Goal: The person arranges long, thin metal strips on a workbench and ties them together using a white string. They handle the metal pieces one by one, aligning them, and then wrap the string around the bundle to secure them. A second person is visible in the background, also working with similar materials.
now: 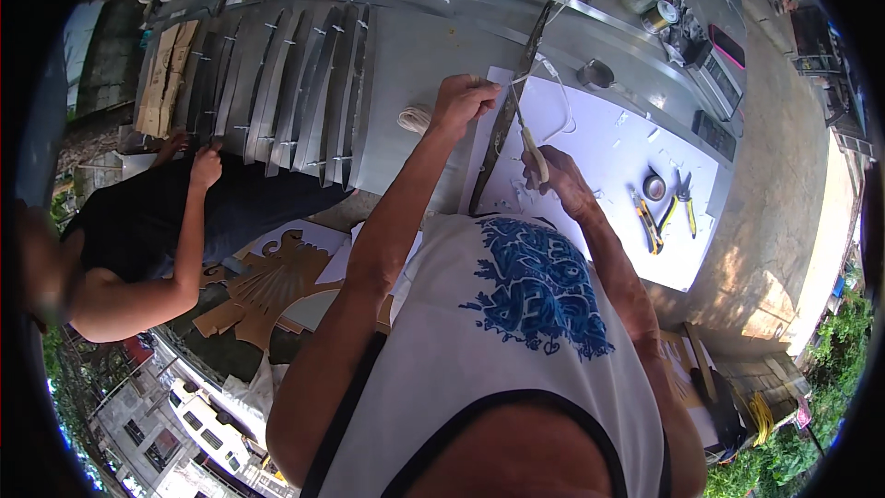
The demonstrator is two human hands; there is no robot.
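Observation:
A long, narrow dark strip (499, 138) lies slanted in front of me across a white sheet (636, 166). My left hand (463, 103) is closed in a pinch at the strip's left side, on a white string (524, 79) that crosses the strip. My right hand (560, 183) is closed around what look like cream-handled scissors (533, 149), their slim metal end pointing up to the string. A loose white loop curves to the right of the strip. Beside my left wrist sits a coil of pale string (415, 119).
At left, several dark strips with white ties (304, 92) lie in a row, by a co-worker's hands (206, 166). Pliers (684, 205), a yellow-handled cutter (648, 221) and black tape (654, 187) rest on the sheet. A metal cup (596, 73) and digital scale (712, 83) stand beyond.

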